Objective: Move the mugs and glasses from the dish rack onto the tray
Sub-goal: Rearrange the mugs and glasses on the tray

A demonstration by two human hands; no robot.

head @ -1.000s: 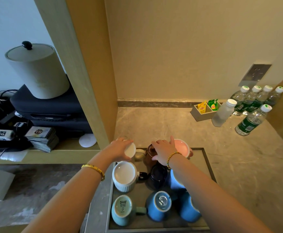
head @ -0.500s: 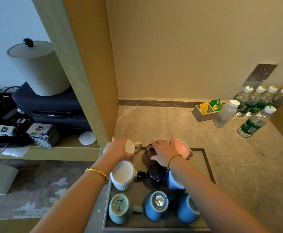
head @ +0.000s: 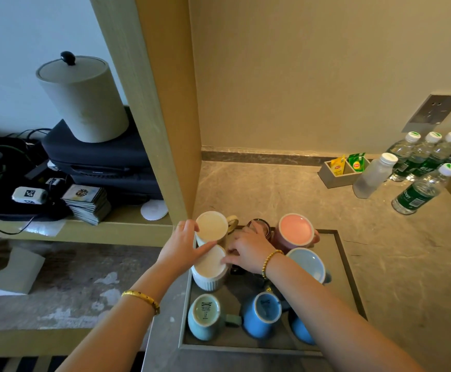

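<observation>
A grey tray (head: pixel 349 280) holds several upside-down mugs. A cream mug (head: pixel 211 226) stands at the tray's far left corner, and my left hand (head: pixel 182 247) grips its left side. A white ribbed mug (head: pixel 210 276) sits just in front of it. My right hand (head: pixel 248 248) lies spread over the tray's middle, thumb tip touching the white ribbed mug and fingertips by a brown glass (head: pixel 259 226). A pink mug (head: pixel 295 230), a light blue mug (head: pixel 307 262), a teal mug (head: pixel 204 315) and a blue mug (head: pixel 263 315) stand around. A dark mug is hidden under my right hand.
The tray lies on a stone counter (head: pixel 407 264). Water bottles (head: pixel 420 189) and a tea-bag box (head: pixel 338 173) stand at the back right. A wooden partition (head: pixel 165 116) rises left of the tray, with a shelf of cards, cables and a lidded container (head: pixel 85 98) beyond.
My right hand left the pink mug and slid left over the tray's middle. My left hand stayed on the cream mug, whose base now shows fully.
</observation>
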